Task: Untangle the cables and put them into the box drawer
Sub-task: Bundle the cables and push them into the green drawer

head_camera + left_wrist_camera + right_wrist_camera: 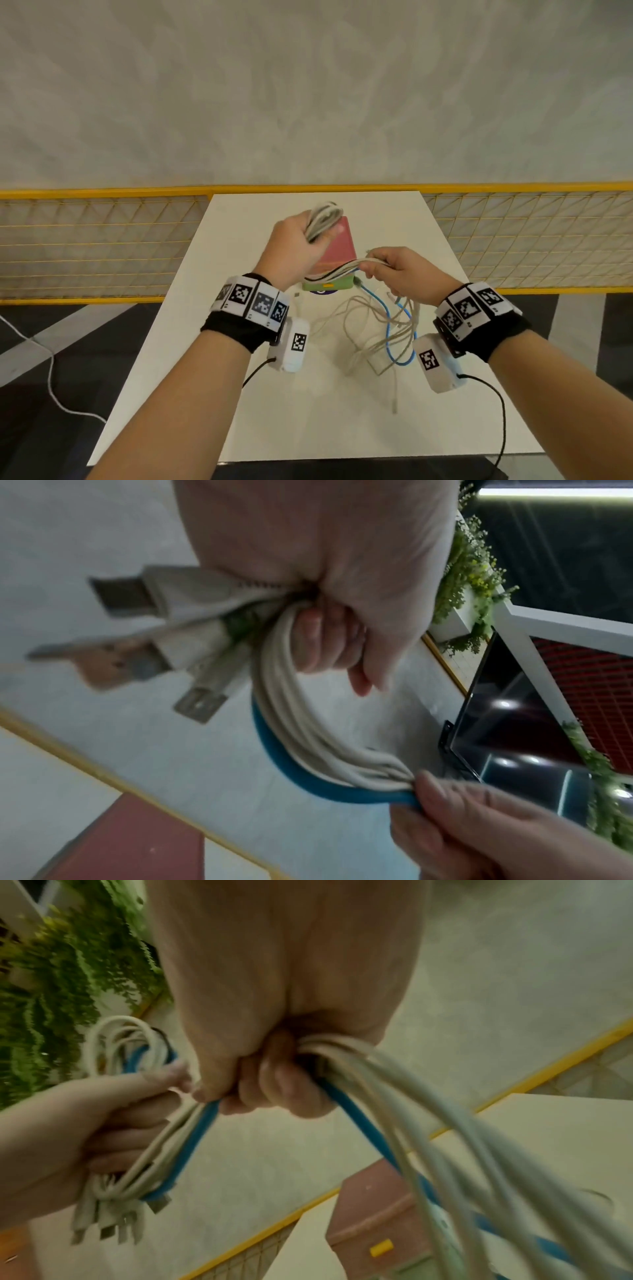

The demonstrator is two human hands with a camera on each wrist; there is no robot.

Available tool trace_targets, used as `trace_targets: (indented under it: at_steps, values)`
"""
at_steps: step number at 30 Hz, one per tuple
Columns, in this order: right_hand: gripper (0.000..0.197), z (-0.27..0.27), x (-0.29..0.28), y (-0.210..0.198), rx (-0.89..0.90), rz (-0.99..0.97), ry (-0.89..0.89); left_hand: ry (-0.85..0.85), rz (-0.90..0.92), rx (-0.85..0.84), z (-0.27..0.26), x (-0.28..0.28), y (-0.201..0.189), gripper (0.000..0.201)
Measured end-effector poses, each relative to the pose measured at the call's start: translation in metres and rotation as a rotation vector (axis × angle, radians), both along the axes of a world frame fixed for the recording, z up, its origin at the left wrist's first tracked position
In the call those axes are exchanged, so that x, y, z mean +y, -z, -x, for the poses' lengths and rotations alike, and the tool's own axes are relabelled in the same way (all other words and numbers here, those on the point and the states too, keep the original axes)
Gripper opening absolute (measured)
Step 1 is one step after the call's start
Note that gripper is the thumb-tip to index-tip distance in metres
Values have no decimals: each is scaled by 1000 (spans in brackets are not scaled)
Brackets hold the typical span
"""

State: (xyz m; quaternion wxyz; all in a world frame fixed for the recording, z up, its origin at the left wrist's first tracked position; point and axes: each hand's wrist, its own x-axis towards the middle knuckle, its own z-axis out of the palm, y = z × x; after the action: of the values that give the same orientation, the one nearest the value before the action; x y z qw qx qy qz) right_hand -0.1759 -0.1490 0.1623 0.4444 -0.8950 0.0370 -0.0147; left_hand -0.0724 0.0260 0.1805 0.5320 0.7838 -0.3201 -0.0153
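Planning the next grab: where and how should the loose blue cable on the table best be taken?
Probably the blue cable at its free run just below the right hand, pinched from above. There it hangs clear of the white cables; lower down it loops through them on the table, so a grip there would likely drag the tangle. Both hands are full: the left hand grips a coiled bundle.

white table (178, 377), yellow mesh fence (85, 246), green foliage (51, 988), dark screen (507, 723)

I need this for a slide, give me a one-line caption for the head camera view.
Both hands, left hand and right hand, grip a bundle of cables above a small box on a white table.
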Motion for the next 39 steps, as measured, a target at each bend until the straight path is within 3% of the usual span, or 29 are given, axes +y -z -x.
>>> trace_targets:
  at_steps: [3,5,11,15,20,24,27,30,34,37,39]
  values:
    - [20,-5,7,-10,-49,82,-15,186,-85,122,5,-4,4,34]
    - [11,-8,10,-14,-73,95,-49,267,-159,201,7,-8,9,27]
    - [3,-4,1,-24,-21,9,-86,284,-297,184,5,-10,11,17]
    - [23,4,-15,-10,1,124,-42,309,-169,266,12,-5,6,31]
    - [29,14,-6,5,-33,11,-2,192,101,477,12,-12,10,38]
    - [28,7,19,2,-122,-124,130,89,103,429,20,-22,7,41]
    - [27,1,33,-6,-174,-60,189,171,95,426,29,-29,6,64]
    - [24,-5,39,-12,-196,80,165,158,86,486,32,-34,6,49]
    - [22,-6,46,-14,-194,192,67,54,152,632,33,-37,7,51]
    - [6,-5,43,-13,-175,185,5,-81,160,526,29,-39,9,40]
    - [7,-6,38,-14,-198,169,-10,-160,176,416,26,-40,8,32]
